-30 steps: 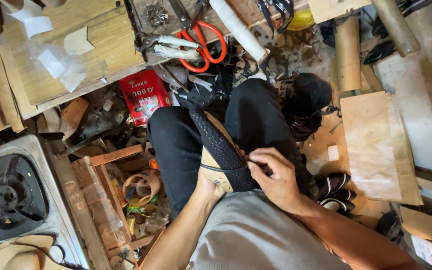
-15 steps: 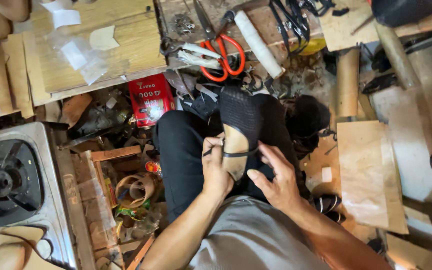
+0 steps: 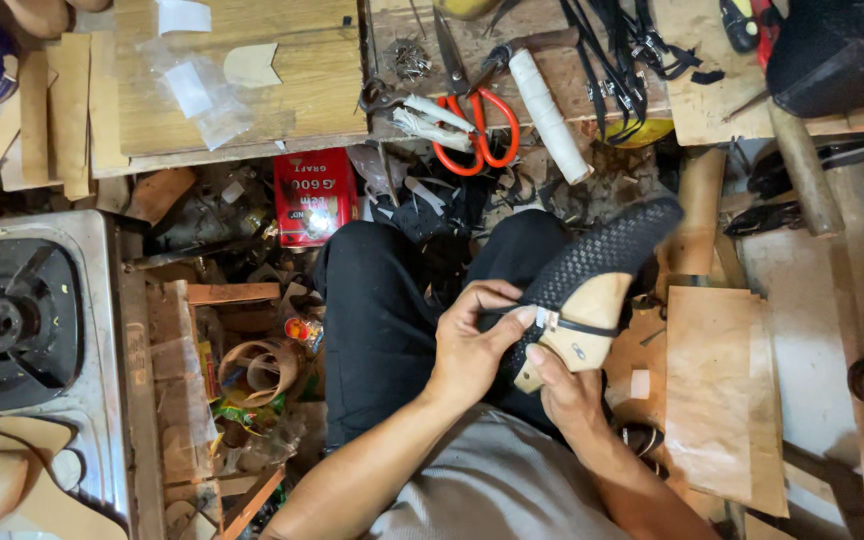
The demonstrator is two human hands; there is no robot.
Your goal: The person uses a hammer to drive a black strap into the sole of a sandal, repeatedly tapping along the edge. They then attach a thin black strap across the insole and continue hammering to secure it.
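At centre right of the frame, we see the left hand [image 3: 472, 345] pinching the strap of the woven shoe [image 3: 592, 275], fingers clamped; the right hand [image 3: 567, 395] grips its wooden last [image 3: 582, 315] from beneath. Scissors [image 3: 477, 125] lie above.

Low in the frame, a grey short-sleeved shirt [image 3: 497, 495] covers the torso. Black trousers [image 3: 377, 325] clothe both legs at centre. Both forearms are bare, as are the left hand [image 3: 472, 345] and right hand [image 3: 567, 395].
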